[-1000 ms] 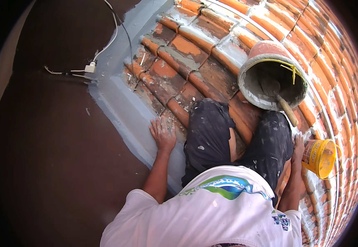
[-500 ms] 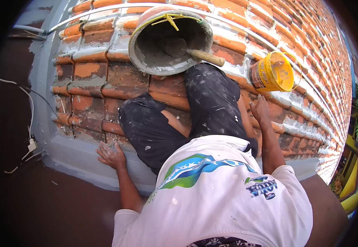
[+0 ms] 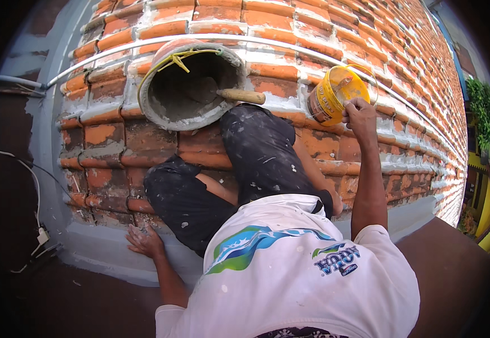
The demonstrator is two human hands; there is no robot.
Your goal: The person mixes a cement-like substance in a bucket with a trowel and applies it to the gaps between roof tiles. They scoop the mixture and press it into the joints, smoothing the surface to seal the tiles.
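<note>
My left hand [image 3: 147,243] rests on the grey-coated edge strip below the tiles, fingers spread, holding nothing. My right hand [image 3: 361,117] is closed at the near rim of a small yellow bucket [image 3: 325,105], which leans on the roof to my right. Inside that bucket, something brownish [image 3: 343,84] shows that I cannot make out. Ahead of my knees sits a larger round bucket [image 3: 236,63], tilted toward me, its rim caked with grey mortar and a yellow cord tied on it. A trowel with a wooden handle [image 3: 245,96] lies in it, its blade in the grey mortar.
Sloping orange roof tiles [image 3: 324,143] with whitish and grey patches spread ahead. A white pipe [image 3: 279,40] crosses them behind both buckets. At left, a white cable [image 3: 38,191] with a plug lies on the dark brown surface. Greenery [image 3: 483,110] stands beyond the roof at far right.
My right hand has risen from the tiles to the yellow bucket's rim and closed there. My left hand stays on the edge strip. The whole view has shifted and turned slightly.
</note>
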